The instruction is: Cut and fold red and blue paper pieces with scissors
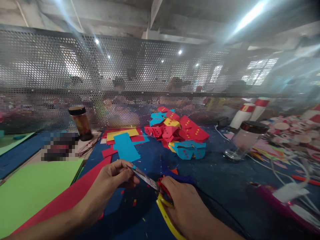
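My right hand (183, 196) is closed round the handles of a pair of scissors (150, 181), one handle red and the other yellow. The blades point up and left, to the fingertips of my left hand (117, 175). My left thumb and fingers are pinched by the blade tips, where a small piece of blue paper (134, 167) shows; most of it is hidden. Just beyond lies a blue paper rectangle (127, 148) on red and yellow sheets (133, 132). A dark blue tool (181, 175) lies behind my right hand.
A pile of folded red, blue and yellow paper shapes (175, 130) stands ahead. Green sheets (37, 193) and a red sheet (72, 190) lie at left, near a jar of brown liquid (82, 125). At right are a glass jar (241, 143), white cables (277, 170) and a perforated screen (140, 73) behind.
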`<action>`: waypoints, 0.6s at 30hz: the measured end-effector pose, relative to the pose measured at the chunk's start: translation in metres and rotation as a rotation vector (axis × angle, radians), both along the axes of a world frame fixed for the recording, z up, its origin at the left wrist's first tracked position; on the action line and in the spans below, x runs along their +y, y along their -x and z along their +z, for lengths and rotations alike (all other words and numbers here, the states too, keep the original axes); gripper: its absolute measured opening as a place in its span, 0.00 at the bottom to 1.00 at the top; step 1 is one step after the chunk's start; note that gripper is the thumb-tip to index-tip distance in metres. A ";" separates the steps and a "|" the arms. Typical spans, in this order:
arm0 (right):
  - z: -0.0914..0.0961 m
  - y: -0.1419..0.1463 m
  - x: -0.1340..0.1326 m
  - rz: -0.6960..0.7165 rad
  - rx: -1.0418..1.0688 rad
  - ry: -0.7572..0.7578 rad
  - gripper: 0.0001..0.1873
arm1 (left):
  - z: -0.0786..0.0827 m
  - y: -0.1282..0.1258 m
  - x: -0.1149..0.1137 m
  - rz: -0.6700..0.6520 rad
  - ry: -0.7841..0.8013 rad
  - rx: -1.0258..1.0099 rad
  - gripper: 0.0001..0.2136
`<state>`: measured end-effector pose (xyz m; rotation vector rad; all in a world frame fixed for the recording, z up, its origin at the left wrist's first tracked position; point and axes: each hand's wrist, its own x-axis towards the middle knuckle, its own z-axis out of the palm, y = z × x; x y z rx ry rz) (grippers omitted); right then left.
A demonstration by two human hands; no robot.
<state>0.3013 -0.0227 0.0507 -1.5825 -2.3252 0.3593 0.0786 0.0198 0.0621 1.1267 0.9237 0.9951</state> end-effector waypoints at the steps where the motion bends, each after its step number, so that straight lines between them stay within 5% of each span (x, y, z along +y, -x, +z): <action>1: 0.000 0.000 0.000 0.000 -0.003 0.001 0.04 | 0.000 0.000 0.000 -0.004 -0.001 -0.001 0.13; 18: -0.003 0.000 0.002 -0.021 -0.010 0.020 0.04 | -0.002 -0.001 0.001 -0.005 0.030 0.002 0.15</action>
